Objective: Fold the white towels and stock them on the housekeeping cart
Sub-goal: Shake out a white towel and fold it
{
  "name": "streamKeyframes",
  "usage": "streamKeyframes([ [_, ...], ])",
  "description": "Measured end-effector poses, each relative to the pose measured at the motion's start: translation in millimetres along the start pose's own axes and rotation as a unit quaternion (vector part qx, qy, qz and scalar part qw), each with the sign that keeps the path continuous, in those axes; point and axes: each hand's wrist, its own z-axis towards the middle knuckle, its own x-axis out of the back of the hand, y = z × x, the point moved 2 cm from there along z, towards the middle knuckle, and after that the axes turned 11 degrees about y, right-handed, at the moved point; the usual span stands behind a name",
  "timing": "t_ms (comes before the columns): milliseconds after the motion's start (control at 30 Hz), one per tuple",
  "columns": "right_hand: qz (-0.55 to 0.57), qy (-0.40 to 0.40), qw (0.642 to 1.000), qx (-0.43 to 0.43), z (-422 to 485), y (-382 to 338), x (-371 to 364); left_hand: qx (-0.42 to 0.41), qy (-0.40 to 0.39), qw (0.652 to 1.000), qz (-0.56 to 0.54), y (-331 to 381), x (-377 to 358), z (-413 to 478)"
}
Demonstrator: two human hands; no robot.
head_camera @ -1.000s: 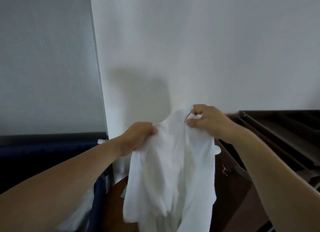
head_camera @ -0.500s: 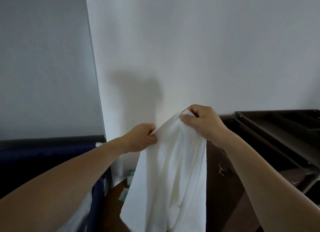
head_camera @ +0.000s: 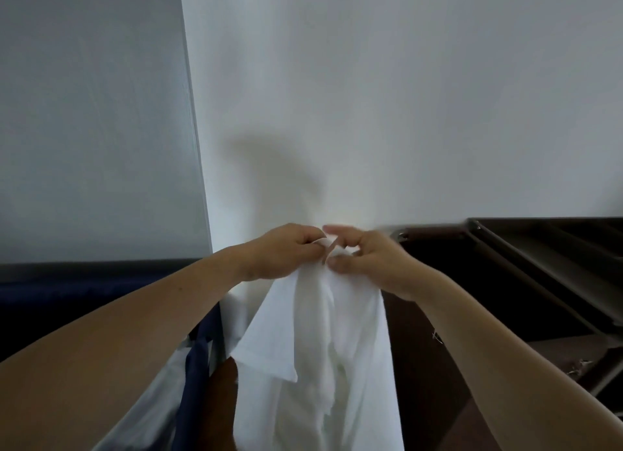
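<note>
A white towel [head_camera: 323, 356] hangs in loose folds in front of me, its lower end cut off by the frame's bottom edge. My left hand [head_camera: 286, 252] and my right hand [head_camera: 367, 262] meet at its top edge, fingers nearly touching, and both pinch the cloth there. The dark brown housekeeping cart [head_camera: 526, 268] stands to the right, its slatted top tray level with my right wrist.
A white wall [head_camera: 371, 113] rises straight ahead, close behind my hands. At the lower left is a navy fabric bin [head_camera: 199, 353] with white cloth [head_camera: 155, 403] inside. Dark brown floor shows between bin and towel.
My hands have come together at the towel's top edge; before, they held it a short way apart. The towel now hangs narrower and more bunched.
</note>
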Motion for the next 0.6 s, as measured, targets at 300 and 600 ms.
streamKeyframes([
  [300,-0.129,0.005,0.991,0.023,2.5,4.6,-1.0,-0.012,-0.049,0.998,-0.047,-5.3,-10.2,-5.2],
  [600,-0.127,0.159,0.979,0.002,13.1,18.4,32.1,0.115,-0.051,0.992,-0.005,-52.2,-3.3,-19.6],
])
